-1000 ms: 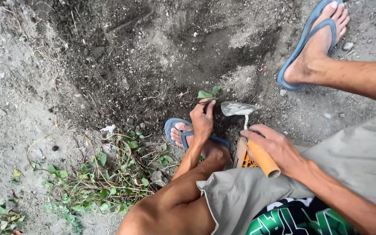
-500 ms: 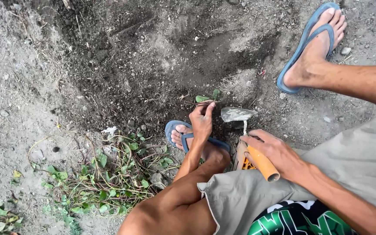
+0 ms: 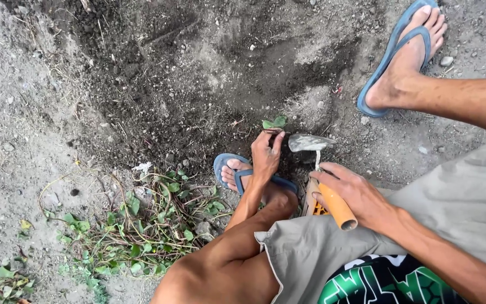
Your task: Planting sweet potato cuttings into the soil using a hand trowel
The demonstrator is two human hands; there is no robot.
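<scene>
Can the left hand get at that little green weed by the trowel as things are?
Probably yes. The left hand already has its fingertips at the base of the small weed, nothing lies between them, and the trowel in the right hand sits off to the side.

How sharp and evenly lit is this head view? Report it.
Head view: soft, even daylight, no glare, only faint shadows on the dark soil; the left hand, right hand and trowel are sharp; the wide lens stretches the picture toward its edges.

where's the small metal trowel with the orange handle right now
In the head view, right of centre: the small metal trowel with the orange handle is gripped in the right hand, its blade on the dark soil beside the left hand and small green seedling.
</scene>
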